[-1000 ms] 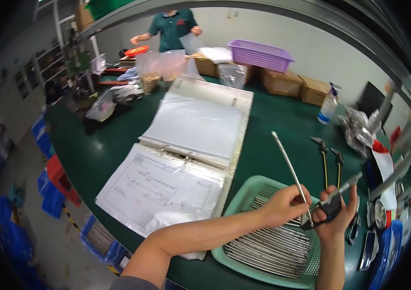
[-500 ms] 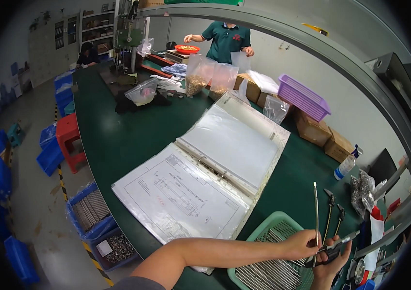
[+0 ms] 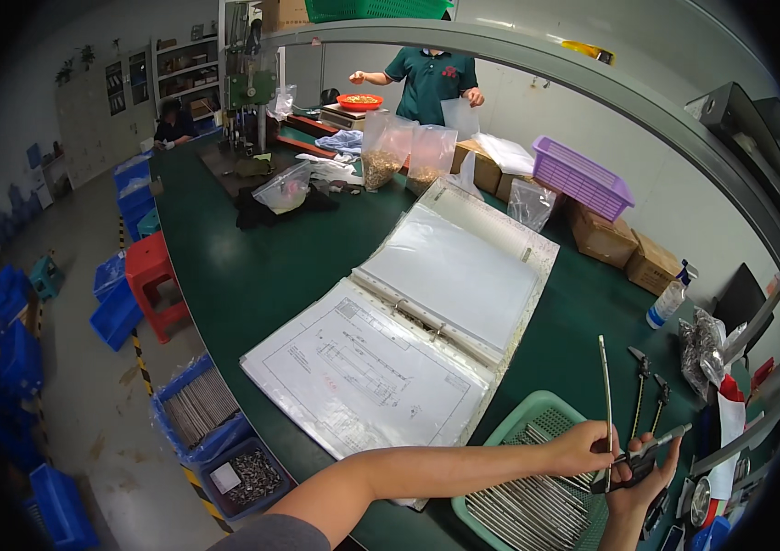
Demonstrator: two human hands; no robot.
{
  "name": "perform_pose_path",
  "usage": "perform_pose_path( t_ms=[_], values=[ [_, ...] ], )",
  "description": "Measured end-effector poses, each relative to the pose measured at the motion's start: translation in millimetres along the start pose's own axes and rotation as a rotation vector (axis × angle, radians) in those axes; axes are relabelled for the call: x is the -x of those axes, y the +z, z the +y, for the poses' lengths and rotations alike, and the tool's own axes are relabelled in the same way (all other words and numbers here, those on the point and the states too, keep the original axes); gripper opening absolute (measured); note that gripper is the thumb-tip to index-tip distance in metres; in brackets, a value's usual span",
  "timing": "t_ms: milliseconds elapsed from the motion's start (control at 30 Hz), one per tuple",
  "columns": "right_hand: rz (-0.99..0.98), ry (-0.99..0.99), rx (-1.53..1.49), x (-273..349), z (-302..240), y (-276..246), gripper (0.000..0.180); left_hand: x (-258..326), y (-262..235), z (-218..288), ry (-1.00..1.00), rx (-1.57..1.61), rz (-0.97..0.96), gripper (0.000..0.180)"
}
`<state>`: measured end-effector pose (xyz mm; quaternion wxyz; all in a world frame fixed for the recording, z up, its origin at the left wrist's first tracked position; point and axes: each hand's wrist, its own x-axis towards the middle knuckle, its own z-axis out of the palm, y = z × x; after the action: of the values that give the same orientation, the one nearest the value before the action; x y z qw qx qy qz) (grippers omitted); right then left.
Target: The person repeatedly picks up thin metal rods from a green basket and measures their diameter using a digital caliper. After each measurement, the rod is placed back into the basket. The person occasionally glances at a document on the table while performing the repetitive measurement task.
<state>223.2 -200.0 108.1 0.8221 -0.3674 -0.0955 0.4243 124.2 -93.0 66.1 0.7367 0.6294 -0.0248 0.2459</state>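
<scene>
My left hand (image 3: 583, 448) pinches a thin, shiny metal rod (image 3: 605, 381), which stands nearly upright above the fingers. A micrometer (image 3: 663, 443) is gripped in my right hand (image 3: 638, 496), its barrel pointing up to the right. The rod's lower part is at the micrometer's frame, but the fingers hide whether the jaws touch it. Below both hands sits a light green plastic basket (image 3: 474, 516) holding many similar metal rods (image 3: 532, 514). An open ring binder with a technical drawing (image 3: 362, 372) lies left of the basket, partly behind my left forearm.
Two black-headed gauges (image 3: 639, 375) lie beyond my hands, near a spray bottle (image 3: 666, 305). A purple basket (image 3: 583, 176) rests on cardboard boxes (image 3: 603, 237). Left of the table are a red stool (image 3: 153, 275) and blue bins (image 3: 192, 404). Another person (image 3: 428, 84) stands across the table.
The view has shifted slightly, so the scene sits a little further right. Both hands keep their hold, with the rod still at the micrometer.
</scene>
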Motion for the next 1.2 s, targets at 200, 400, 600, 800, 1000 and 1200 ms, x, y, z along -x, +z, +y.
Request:
perform_pose_path(
  t_ms=[200, 400, 600, 800, 1000, 1200],
  values=[
    [-0.094, 0.047, -0.002, -1.3, 2.3, 4.2, 0.049, 0.8, -9.1, -4.5, -0.040, 0.012, -0.019, 0.009],
    [-0.068, 0.113, -0.017, -6.0, 4.7, 3.0, 0.047, 1.9, -16.6, -4.6, -0.135, 0.013, 0.015, 0.013],
    [-0.079, 0.081, -0.003, -10.3, 7.6, 0.5, 0.047, 2.0, -12.5, -1.2, -0.126, 0.047, 0.016, 0.010],
    [0.001, 0.020, 0.061, -1.2, 9.4, 9.0, 0.039, 0.3, -5.4, -7.1, -0.148, 0.116, 0.061, 0.011],
    [-0.176, 0.211, 0.206, -12.0, -11.4, 2.5, 0.041, 1.6, 1.6, -11.4, -0.104, 0.015, 0.250, 0.012],
    [0.079, 0.051, 0.224, -33.4, 18.6, 13.1, 0.039, 4.5, -5.0, -4.0, -0.151, 0.296, 0.318, 0.010]
  ],
)
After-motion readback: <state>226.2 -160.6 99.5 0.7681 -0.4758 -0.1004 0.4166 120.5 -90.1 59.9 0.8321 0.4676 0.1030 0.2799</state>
